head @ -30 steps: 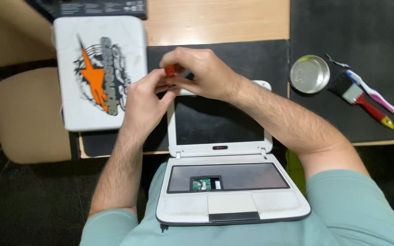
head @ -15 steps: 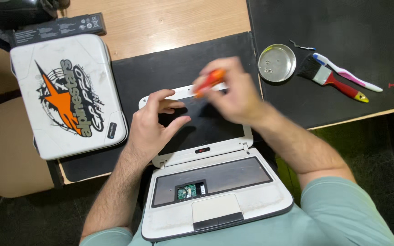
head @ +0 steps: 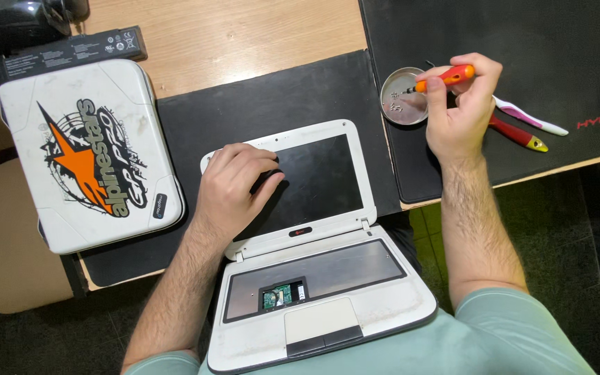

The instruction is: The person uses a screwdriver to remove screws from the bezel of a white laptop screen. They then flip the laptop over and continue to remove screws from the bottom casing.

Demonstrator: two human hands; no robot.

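Two hands at work, apart. L hand [head: 234,184]: rests palm-down on the dark screen of the small white laptop [head: 314,243], fingers curled loosely near its upper left corner, steadying it, nothing gripped. R hand [head: 460,104]: closed on an orange-handled screwdriver [head: 439,78], tip angled down over the round metal dish [head: 403,105]. Changed since half a sec ago: R hand & driver were over the top edge of the screen bezel, beside the L hand; now swung out to the right, clear of the laptop, driver tip at the dish. Judged: likely a screw from the bezel being dropped into the dish, though no screw can be made out at the tip; small bits seem to lie in the dish. Laptop: open flat, base toward the person's lap, keyboard absent, bare tray w/ a small green board showing in a cutout, touchpad in place. Also present: white hard case w/ orange star graphic [head: 88,153], left; black battery pack [head: 71,50] above it; brush w/ red handle [head: 515,132] & a white-pink tool [head: 529,118] right of dish; black mats [head: 279,97] over wooden desk [head: 230,35].
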